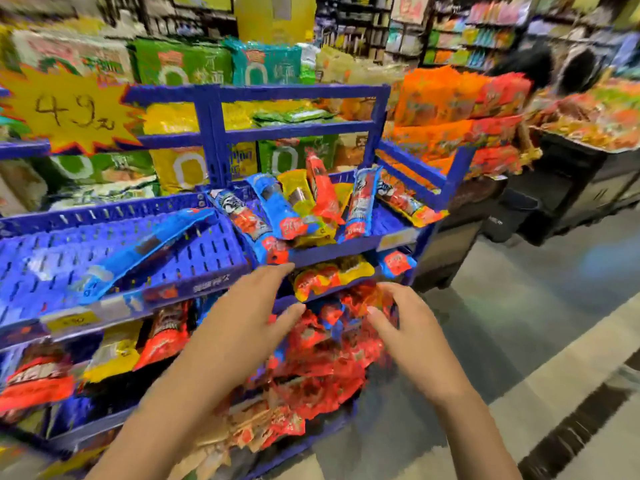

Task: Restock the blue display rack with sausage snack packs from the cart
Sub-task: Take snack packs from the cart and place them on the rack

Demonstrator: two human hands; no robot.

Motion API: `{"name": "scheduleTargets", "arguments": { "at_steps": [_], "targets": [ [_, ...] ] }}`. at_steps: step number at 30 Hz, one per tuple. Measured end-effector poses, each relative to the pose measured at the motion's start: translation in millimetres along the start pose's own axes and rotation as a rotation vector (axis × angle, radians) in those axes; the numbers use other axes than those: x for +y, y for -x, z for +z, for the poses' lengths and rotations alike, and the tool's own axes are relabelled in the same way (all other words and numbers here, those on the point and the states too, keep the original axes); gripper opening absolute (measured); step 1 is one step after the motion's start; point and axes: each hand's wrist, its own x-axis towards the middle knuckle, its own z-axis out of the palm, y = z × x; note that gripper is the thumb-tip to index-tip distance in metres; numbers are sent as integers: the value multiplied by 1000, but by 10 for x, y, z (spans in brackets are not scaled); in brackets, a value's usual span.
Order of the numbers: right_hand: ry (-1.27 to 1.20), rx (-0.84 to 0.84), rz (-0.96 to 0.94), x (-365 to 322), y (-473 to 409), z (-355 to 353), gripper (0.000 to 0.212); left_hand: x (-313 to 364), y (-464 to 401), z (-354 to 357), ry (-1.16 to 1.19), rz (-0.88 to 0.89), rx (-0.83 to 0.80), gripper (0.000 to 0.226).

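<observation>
Starting at the left, the blue display rack (221, 247) has a nearly bare top-left tray holding one long blue pack (145, 247), its long axis running diagonally from the near left up toward the far right. Next over, the top-right tray holds a loose fan of sausage snack packs (322, 206), mostly standing on end. Below them, the left hand (242, 323) hovers with fingers straight and spread, gripping nothing. Between the hands lies a heap of red packs (322, 362) on a lower tier, just below and ahead of both. The right hand (412, 330) has loosely bent fingers touching the heap's upper edge; whether it pinches a pack is unclear through the blur. It looks nearer the heap.
</observation>
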Motion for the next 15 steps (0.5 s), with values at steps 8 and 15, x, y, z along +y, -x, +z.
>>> {"name": "scheduleTargets", "arguments": {
  "at_steps": [8, 15],
  "targets": [
    [8, -33, -174, 400, -1062, -532, 46, 576, -885, 63, -77, -103, 135, 72],
    [356, -6, -234, 522, -1760, -681, 45, 611, -1272, 58, -123, -255, 133, 54]
  ]
}}
